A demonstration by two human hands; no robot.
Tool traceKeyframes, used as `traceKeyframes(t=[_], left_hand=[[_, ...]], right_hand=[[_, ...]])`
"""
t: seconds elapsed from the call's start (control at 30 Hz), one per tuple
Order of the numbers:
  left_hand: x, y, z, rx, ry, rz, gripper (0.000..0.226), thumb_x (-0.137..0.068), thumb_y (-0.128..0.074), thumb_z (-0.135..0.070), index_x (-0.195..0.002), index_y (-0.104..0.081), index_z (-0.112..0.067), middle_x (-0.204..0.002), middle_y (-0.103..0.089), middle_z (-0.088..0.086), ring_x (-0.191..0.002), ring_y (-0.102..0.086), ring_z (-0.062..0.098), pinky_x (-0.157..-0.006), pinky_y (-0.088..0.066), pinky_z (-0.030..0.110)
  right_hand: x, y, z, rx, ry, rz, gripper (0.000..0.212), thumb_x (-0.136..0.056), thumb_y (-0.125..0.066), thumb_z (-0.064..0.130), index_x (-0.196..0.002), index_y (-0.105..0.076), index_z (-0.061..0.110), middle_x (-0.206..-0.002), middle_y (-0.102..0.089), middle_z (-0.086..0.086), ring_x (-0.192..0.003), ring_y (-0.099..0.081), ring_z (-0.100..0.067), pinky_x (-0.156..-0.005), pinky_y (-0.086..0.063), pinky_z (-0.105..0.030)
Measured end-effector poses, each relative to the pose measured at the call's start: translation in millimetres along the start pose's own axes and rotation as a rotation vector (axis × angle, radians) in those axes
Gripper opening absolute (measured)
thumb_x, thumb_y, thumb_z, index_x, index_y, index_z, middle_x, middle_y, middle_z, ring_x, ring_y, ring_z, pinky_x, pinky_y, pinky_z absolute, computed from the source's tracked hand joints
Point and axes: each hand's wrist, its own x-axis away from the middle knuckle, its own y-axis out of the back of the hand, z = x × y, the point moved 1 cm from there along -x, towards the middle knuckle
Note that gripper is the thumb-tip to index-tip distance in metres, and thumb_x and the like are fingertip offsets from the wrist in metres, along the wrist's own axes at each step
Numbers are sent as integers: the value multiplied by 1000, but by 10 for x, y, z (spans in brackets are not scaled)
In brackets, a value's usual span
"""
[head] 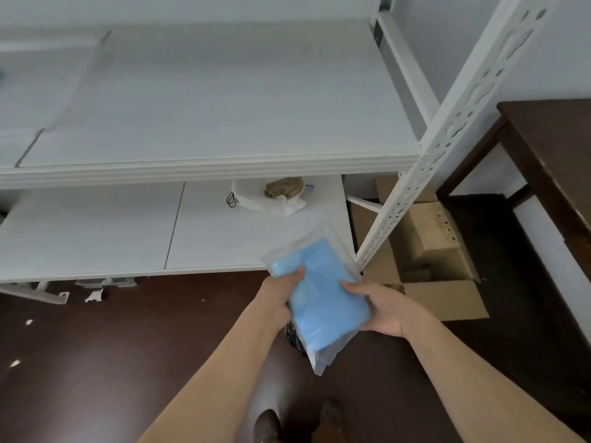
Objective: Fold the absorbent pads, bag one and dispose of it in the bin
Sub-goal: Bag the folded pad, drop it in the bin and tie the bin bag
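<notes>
Folded blue absorbent pad (323, 298) sealed in a clear bag (319, 359), held in the air above the dark floor (96, 346), just in front of the lower shelf's (96, 238) front right corner. Left hand (281, 298) gripping the pad's left edge, thumb on top; right hand (380, 310) cupping the right edge, fingers curled under. Long axis tilted, far end up-left, loose bag mouth down-right. Best carried with both grips kept firm, toward the open cardboard box (441, 282) at right, likely the bin.
</notes>
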Motion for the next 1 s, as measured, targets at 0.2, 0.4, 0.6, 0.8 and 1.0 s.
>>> traceKeyframes(t=[0.2, 0.4, 0.6, 0.8, 1.0], left_hand=[[-368, 284, 382, -2, 96, 89, 32, -86, -67, -14, -116, -62, -6, -112, -70, 15, -103, -67, 29, -88, -53, 44], [-810, 528, 916, -139, 235, 19, 54, -76, -75, -17, -126, -54, -20, -117, -67, 7, -105, -64, 29, -85, -56, 46], [-1567, 914, 1460, -111, 102, 35, 71, -80, -63, 9, -133, -36, -30, -121, -59, 5, -106, -61, 30, -79, -56, 50], [-2541, 1330, 2042, -229, 34, -21, 72, -82, -55, 14, -136, -46, -33, -134, -49, 3, -108, -61, 23, -79, -57, 36], [-3375, 1609, 2394, -1143, -333, -53, 88, -78, -75, -14, -148, -23, -30, -149, -29, 1, -130, -35, 19, -101, -40, 27]], right_hand=[[-306, 204, -470, 50, 59, -325, 34, -90, -62, 15, -124, -58, 6, -115, -69, -13, -106, -66, -29, -93, -52, -43], [-819, 631, -1038, 201, 46, -738, 41, -89, -65, 22, -126, -53, 10, -113, -66, -10, -99, -65, -29, -91, -53, -49], [-1579, 1165, -1473, 137, 27, -714, 77, -92, -57, 12, -145, -12, 45, -140, -40, -6, -112, -55, -32, -82, -55, -52], [-2535, 1802, -1945, 200, 118, -595, 63, -94, -53, 13, -139, -25, 48, -136, -43, 5, -115, -54, -22, -89, -54, -49], [-3297, 2426, -2271, 349, 215, -516, 78, -88, -67, 18, -145, -19, 43, -139, -44, 7, -108, -56, -11, -78, -55, -28]])
